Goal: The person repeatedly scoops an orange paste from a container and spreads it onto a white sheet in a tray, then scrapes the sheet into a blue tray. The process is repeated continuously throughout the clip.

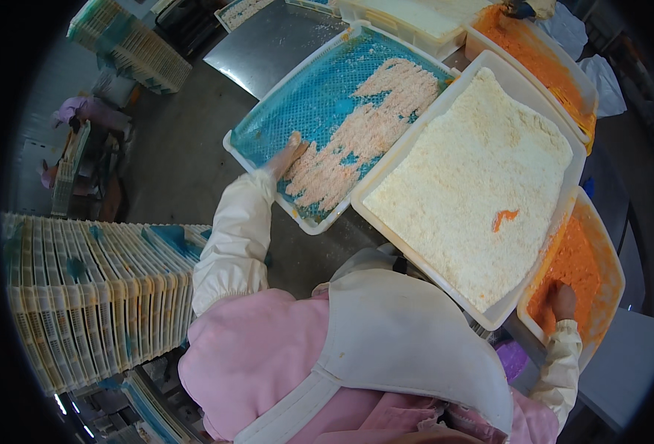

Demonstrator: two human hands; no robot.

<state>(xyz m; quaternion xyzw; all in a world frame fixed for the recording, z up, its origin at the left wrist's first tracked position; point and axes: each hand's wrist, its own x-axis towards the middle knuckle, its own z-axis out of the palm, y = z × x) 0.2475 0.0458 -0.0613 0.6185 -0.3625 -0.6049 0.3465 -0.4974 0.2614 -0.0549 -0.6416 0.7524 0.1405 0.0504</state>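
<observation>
My left hand [291, 155] rests at the near left part of a white plastic tray [305, 74] lined with blue mesh, beside rows of pale pink crumb-coated pieces [360, 133]. Whether its fingers hold anything is unclear. My right hand [563, 299] is partly sunk in a wet orange mixture [578, 261] in a pale plastic tub [613, 288]; the fingers are hidden. Between the hands stands a white bin [435, 272] filled with pale yellow crumbs [471, 177], and a small orange strip [504, 220] lies on the crumbs.
Stacked trays [99, 283] stand at left, with another stack [138, 50] farther back. Behind the crumb bin is a second tub of orange mixture [532, 53], with a co-worker's gloved hand [520, 9] at it. A metal table [271, 47] adjoins the mesh tray. Other people work at far left.
</observation>
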